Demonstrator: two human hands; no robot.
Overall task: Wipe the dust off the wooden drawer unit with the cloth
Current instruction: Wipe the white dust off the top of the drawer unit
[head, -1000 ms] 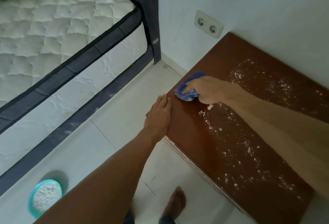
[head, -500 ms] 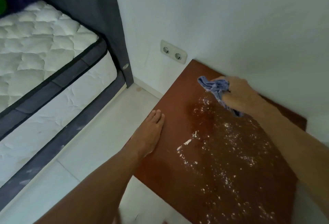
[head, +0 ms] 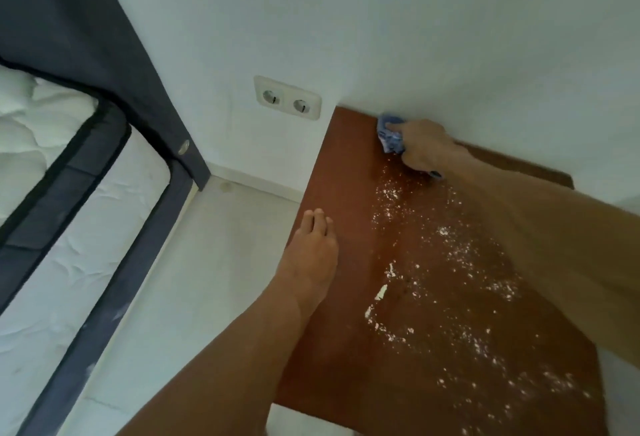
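Observation:
The reddish-brown wooden drawer unit [head: 346, 193] stands against the white wall, and I look down on its top. White dust [head: 457, 255] is scattered over its middle and right side; a strip along the left edge is bare. My right hand [head: 424, 146] presses a crumpled blue cloth [head: 389, 134] onto the far edge of the top, right at the wall. My left hand [head: 311, 255] lies flat on the unit's left edge, fingers together and extended, holding nothing.
A double wall socket [head: 287, 98] sits just left of the unit. A bed with a white quilted mattress [head: 86, 200] and dark frame [head: 114, 40] fills the left side. Pale floor tiles [head: 207, 262] run between bed and unit.
My right hand has carried the cloth from the front left corner, across the top, to the far edge by the wall. The view has tilted up and right. My left hand stays on the left edge.

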